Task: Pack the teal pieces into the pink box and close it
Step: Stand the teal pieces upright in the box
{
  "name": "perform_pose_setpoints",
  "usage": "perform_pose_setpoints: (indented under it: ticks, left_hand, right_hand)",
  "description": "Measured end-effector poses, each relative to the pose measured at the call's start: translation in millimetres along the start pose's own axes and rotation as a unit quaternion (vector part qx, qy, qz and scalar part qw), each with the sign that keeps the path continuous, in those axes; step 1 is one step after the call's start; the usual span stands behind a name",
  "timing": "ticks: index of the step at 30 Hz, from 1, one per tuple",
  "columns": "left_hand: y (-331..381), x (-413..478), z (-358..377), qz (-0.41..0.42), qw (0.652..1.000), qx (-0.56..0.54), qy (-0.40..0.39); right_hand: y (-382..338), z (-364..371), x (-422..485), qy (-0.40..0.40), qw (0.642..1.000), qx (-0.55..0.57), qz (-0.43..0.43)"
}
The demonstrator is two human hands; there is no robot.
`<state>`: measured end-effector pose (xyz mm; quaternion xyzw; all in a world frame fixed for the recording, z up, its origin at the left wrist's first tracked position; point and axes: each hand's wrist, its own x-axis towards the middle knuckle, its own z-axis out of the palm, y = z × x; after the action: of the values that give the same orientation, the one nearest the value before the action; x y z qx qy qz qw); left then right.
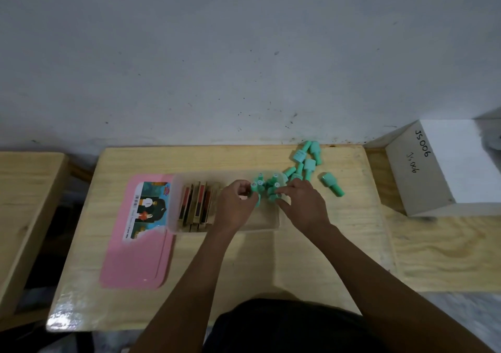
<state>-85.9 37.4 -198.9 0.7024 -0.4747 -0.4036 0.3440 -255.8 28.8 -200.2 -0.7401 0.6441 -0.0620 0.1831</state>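
Wooden table (244, 258): hands (268, 203) partly hide teal pieces (267, 187) inside box (173, 217).

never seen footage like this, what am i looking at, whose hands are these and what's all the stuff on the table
There is no machine here. One camera is worn on a person's head and looks forward and down, so you see their own two bare arms reaching away from you.

On the wooden table sits a clear, open box, with its pink lid lying flat to its left. Flat reddish pads stand on edge in the box's left part.

The left hand and right hand are both at a cluster of teal pieces in the box; each pinches one or arranges them, and I cannot tell exactly which. More loose teal pieces lie on the table behind and to the right. A white box with handwriting stands at far right.
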Motion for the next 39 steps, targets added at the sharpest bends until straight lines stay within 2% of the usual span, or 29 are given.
perform_pose_setpoints:
  ticks: [7, 22, 31, 39]
  left_hand:
    - [-14.2, 2.2, 16.2, 0.022, 0.999, 0.031, -0.004]
    - [-24.8, 3.2, 30.0, 0.085, 0.994, 0.066, 0.010]
    - [-25.5, 3.3, 32.0, 0.079, 0.994, 0.073, 0.006]
    - [-26.4, 0.9, 31.0, 0.082, 0.994, 0.067, 0.004]
  right_hand:
    - [-6.6, 2.8, 2.6, 0.004, 0.999, -0.026, 0.021]
    - [-3.4, 4.3, -0.6, 0.025, 0.999, 0.019, 0.042]
    - [-4.4, 5.2, -0.8, 0.028, 0.998, 0.023, 0.052]
    - [3.5, 3.4, -10.0, 0.082, 0.994, 0.055, 0.050]
